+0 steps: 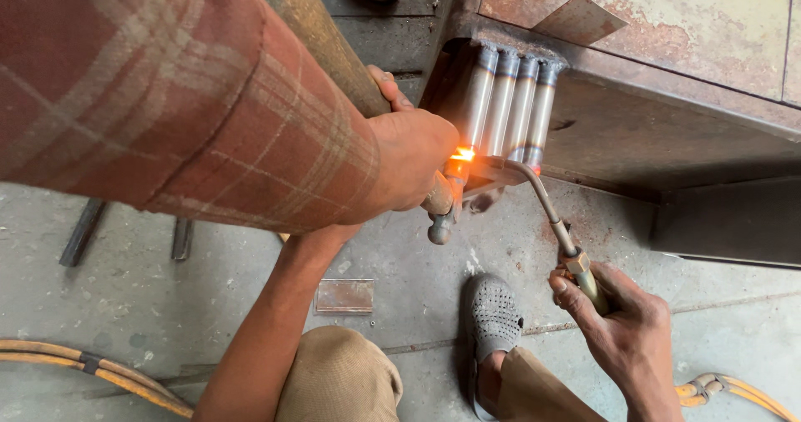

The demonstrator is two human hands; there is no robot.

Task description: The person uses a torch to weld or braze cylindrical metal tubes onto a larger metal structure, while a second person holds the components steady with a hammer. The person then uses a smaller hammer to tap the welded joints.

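Observation:
My right hand (626, 334) grips the brass-fitted handle of a gas torch (576, 263). Its bent nozzle (534, 184) reaches up to an orange glowing spot (461, 155) at the foot of several steel tubes (509, 105), which are welded side by side under a rusty metal body (667, 22). My bare left forearm (275, 322) stretches towards the same spot, and its hand is hidden behind a co-worker's hand. That co-worker's hand (409, 163), on a plaid-sleeved arm (167, 97), is closed around a long olive bar (321, 34) whose tip sits beside the glow.
I squat on a concrete floor in khaki trousers and a grey perforated shoe (494, 313). A small flat metal plate (344, 295) lies by my knee. Orange hoses (83, 364) run along the floor at left and right. Two dark metal bars (82, 230) lie at the left.

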